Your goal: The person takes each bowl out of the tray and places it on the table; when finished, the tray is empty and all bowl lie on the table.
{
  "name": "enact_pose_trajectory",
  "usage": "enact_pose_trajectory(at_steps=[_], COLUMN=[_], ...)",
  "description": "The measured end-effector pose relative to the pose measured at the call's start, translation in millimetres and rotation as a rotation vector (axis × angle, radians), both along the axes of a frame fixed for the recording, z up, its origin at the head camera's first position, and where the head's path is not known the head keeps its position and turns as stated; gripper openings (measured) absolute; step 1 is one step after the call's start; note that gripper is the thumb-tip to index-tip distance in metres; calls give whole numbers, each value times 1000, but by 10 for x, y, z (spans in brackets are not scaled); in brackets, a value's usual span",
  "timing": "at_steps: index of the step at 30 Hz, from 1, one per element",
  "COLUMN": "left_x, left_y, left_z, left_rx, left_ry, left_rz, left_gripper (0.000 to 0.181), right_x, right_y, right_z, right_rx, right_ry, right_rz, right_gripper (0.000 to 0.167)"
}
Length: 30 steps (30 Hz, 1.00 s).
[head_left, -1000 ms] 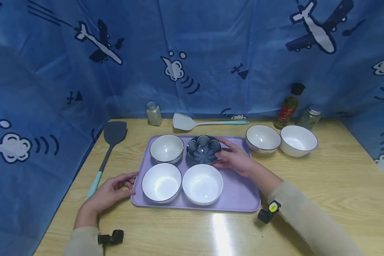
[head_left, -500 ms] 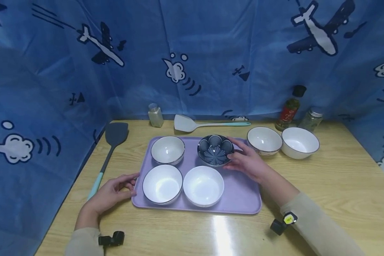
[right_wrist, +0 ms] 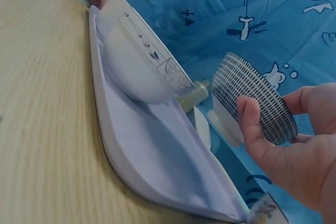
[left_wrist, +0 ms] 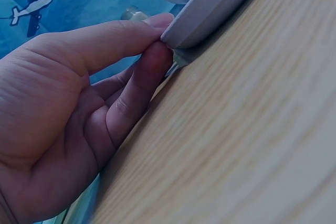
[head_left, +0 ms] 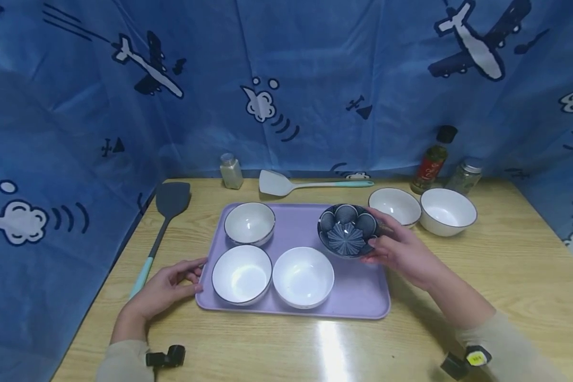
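Note:
My right hand [head_left: 404, 251] grips a dark patterned bowl [head_left: 347, 232] by its right side. In the right wrist view that bowl [right_wrist: 251, 100] is held up above the lilac tray [right_wrist: 152, 150], its outside checked black and white. At the tray's left edge my left hand [head_left: 164, 286] pinches the rim; the left wrist view shows the fingertips [left_wrist: 157, 51] against the tray's edge [left_wrist: 197, 24]. Three white bowls stand on the tray: one at back left [head_left: 250, 224], one at front left [head_left: 242, 274] and one at front middle [head_left: 303, 277].
Two more white bowls [head_left: 394, 206] [head_left: 447, 211] stand right of the tray. Behind them are a sauce bottle [head_left: 428, 162] and a glass jar [head_left: 465, 176]. A white spatula [head_left: 277, 183] and a small jar [head_left: 231, 171] are at the back; a dark spatula [head_left: 173, 199] lies at left.
The right hand has lifted the dark bowl and carried it rightward, from beside the back-left bowl to over the tray's right part. The left hand has stayed at the tray's edge.

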<state>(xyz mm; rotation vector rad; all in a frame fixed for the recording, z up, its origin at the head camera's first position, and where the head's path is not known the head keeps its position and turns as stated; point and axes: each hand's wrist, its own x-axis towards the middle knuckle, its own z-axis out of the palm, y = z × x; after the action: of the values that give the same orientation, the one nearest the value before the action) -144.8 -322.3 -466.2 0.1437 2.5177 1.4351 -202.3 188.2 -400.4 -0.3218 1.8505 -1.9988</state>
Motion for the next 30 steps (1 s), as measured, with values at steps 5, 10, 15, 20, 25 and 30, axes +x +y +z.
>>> enact_pose_trajectory(at_steps=[5, 10, 15, 20, 25, 30], left_x=[0, 5, 25, 28, 11, 4], left_y=[7, 15, 5, -21, -29, -2], left_z=[-3, -5, 7, 7, 1, 4], left_rx=[23, 17, 5, -4, 8, 20], left_ry=[-2, -6, -10, 6, 25, 20], left_rz=[-3, -5, -2, -11, -26, -24], left_gripper=[65, 66, 66, 64, 63, 64], right_x=[117, 206, 261, 297, 292, 253], right_y=[242, 499, 736, 907, 1048, 1191], right_z=[20, -1, -43, -81, -120, -176], right_rx=[46, 67, 53, 57, 80, 113], right_ry=[-10, 9, 27, 37, 55, 34], right_rz=[25, 63, 101, 132, 142, 126], right_gripper=[71, 70, 70, 71, 71, 71])
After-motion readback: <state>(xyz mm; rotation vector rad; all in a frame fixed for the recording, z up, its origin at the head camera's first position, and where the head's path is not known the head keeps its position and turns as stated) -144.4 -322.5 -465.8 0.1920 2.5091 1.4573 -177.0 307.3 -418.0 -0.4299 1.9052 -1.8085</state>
